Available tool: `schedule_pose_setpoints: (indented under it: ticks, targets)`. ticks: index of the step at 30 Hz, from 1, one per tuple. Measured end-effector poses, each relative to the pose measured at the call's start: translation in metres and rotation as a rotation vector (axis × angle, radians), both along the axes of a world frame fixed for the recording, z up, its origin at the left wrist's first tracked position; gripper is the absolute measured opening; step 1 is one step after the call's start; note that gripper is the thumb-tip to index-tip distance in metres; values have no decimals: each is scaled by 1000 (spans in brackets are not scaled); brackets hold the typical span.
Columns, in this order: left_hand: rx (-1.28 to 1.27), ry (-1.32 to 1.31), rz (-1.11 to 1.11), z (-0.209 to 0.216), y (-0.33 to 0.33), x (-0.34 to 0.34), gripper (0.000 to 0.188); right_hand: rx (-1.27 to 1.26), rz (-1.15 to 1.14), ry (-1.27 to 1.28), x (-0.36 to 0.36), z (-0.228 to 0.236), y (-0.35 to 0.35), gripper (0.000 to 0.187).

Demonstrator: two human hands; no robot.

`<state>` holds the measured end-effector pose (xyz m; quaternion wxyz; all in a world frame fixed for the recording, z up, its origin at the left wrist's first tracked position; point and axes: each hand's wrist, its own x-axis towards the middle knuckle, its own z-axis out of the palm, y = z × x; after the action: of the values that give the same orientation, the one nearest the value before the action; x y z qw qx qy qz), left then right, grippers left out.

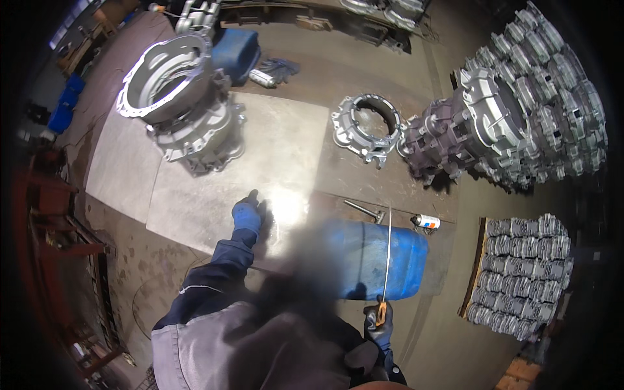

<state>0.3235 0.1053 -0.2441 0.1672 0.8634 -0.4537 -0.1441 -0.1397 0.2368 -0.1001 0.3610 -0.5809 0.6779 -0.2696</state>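
My left hand (247, 217), in a blue glove with dark fingertips, is over the bare metal sheet of the workbench (286, 130). Its fingers reach forward and hold nothing that I can see. Low on the right, my gloved right hand (379, 327) is closed round the orange handle of a long thin metal rod tool (387, 260). The rod points away from me, across the right part of a blue plastic container (406, 263). Ahead of my left hand stands a stack of cast metal housings (198, 133). A single cast ring (346, 123) lies farther right.
A hammer-like tool (364, 211) and a spray can (426, 221) lie beyond the container. More stacked housings (455, 133) stand at the right. Far back are another blue container (235, 53), a can (262, 78) and dark gloves (281, 68). Castings fill a pallet (520, 273).
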Motion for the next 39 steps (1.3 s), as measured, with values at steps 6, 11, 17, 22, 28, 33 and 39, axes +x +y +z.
schedule_pose_setpoints:
  ticks: [6,11,17,22,28,33,39]
  targets:
    - [-199,-176,70,25,104,48,42,-38,235,-189,27,18,10,46]
    - [-469,-208,-24,80,153,82,32,-282,394,93,49,16,52,40]
    - [-512,-363,-31,168,46,153,49,-200,304,285,23,-8,119,36]
    - [-325,-577,54,237,-61,182,58,220,-302,-662,8,-49,171,42]
    - [-70,-472,146,242,-137,233,54,121,-147,-68,43,-43,160,43]
    - [-134,-577,-21,222,-126,276,23,67,-74,58,83,-25,130,43]
    - [-164,-530,-25,232,-28,285,30,36,-21,97,102,-23,108,43]
